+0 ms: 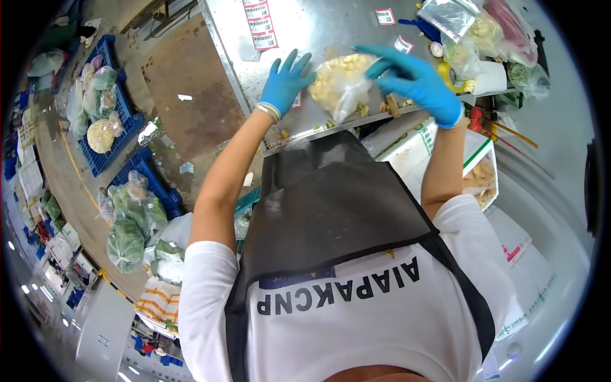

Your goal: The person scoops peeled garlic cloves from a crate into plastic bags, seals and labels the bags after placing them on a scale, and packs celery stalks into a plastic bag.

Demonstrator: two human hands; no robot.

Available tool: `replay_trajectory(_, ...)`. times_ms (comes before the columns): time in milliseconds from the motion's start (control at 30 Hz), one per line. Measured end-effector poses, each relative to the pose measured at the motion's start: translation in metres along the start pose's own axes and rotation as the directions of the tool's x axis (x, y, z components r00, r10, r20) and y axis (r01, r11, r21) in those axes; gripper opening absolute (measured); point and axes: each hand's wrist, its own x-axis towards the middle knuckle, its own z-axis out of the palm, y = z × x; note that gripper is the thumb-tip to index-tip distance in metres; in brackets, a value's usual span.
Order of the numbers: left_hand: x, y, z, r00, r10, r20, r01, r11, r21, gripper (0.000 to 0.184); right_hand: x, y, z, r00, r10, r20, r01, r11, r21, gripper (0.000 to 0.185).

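Note:
A clear plastic bag of pale yellow pieces [340,83] lies on the metal table [324,28], close to its near edge. The exact kind of pieces is hard to make out. My left hand [286,83], in a blue glove, is at the bag's left with its fingers spread, holding nothing. On the other side, my right hand [417,79], also gloved in blue, hovers by the bag with fingers apart; fingertip contact cannot be told. A printed label [297,100] shows partly beside my left hand.
A strip of labels [259,25] and a loose label [385,16] lie further back. At right are a yellow tape roll [450,77], bagged produce [487,32] and a white foam box [480,172]. Blue pallets [130,124] with bagged vegetables stand on the floor at left.

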Motion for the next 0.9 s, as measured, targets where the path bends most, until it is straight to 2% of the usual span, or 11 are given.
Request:
replay_trajectory(33, 0.004, -0.004, 0.009, 0.997, 0.081, 0.002, -0.081, 0.996, -0.023, 0.027, 0.004, -0.01, 0.015, 0.996, 0.003, 0.091, -0.005, 1.0, 0.026, 0.053)
replay_trajectory(133, -0.001, -0.022, 0.01, 0.958, -0.1, 0.269, 0.124, 0.989, -0.076, 0.015, 0.009, -0.01, 0.056, 0.965, 0.025, 0.26, -0.064, 0.988, 0.142, 0.048)
replay_trajectory(167, -0.01, -0.025, 0.007, 0.944, -0.192, 0.269, 0.227, 0.968, -0.104, 0.01, 0.01, -0.004, 0.067, 0.95, 0.045, 0.31, -0.11, 0.974, 0.196, 0.044)
replay_trajectory(200, -0.023, -0.028, 0.004, 0.924, -0.306, 0.23, 0.358, 0.903, -0.237, 0.011, 0.011, -0.006, 0.078, 0.925, 0.102, 0.367, -0.175, 0.97, 0.171, 0.04)
replay_trajectory(267, -0.047, -0.023, -0.005, 0.706, -0.636, 0.312, 0.693, 0.528, -0.491, 0.015, 0.012, 0.001, 0.099, 0.901, 0.162, 0.401, -0.276, 0.93, 0.243, 0.031)
replay_trajectory(367, -0.07, -0.015, -0.018, 0.59, -0.768, 0.25, 0.785, 0.473, -0.399, 0.013, 0.031, 0.047, 0.138, 0.916, 0.311, 0.254, -0.353, 0.925, 0.141, 0.027)
replay_trajectory(467, -0.08, -0.01, -0.01, 0.51, -0.817, 0.267, 0.744, 0.264, -0.614, 0.013, 0.054, 0.078, 0.164, 0.978, 0.203, -0.056, -0.201, 0.979, 0.035, 0.027)
replay_trajectory(567, -0.068, 0.002, -0.028, 0.474, -0.823, 0.313, 0.667, 0.103, -0.738, 0.012, 0.086, 0.108, 0.178, 0.943, 0.068, -0.324, -0.083, 0.996, -0.033, 0.03)
replay_trajectory(667, -0.067, 0.017, -0.035, 0.513, -0.782, 0.354, 0.542, -0.025, -0.84, 0.008, 0.101, 0.111, 0.177, 0.947, -0.071, -0.313, -0.001, 0.974, -0.224, 0.029)
replay_trajectory(800, -0.067, 0.029, -0.049, 0.545, -0.767, 0.339, 0.461, -0.065, -0.885, 0.009, 0.108, 0.114, 0.167, 0.983, 0.103, -0.149, -0.083, 0.988, 0.133, 0.024)
replay_trajectory(900, -0.066, 0.037, -0.055, 0.561, -0.774, 0.294, 0.412, -0.047, -0.91, 0.009, 0.106, 0.107, 0.154, 0.986, 0.105, -0.132, -0.095, 0.993, 0.075, 0.021)
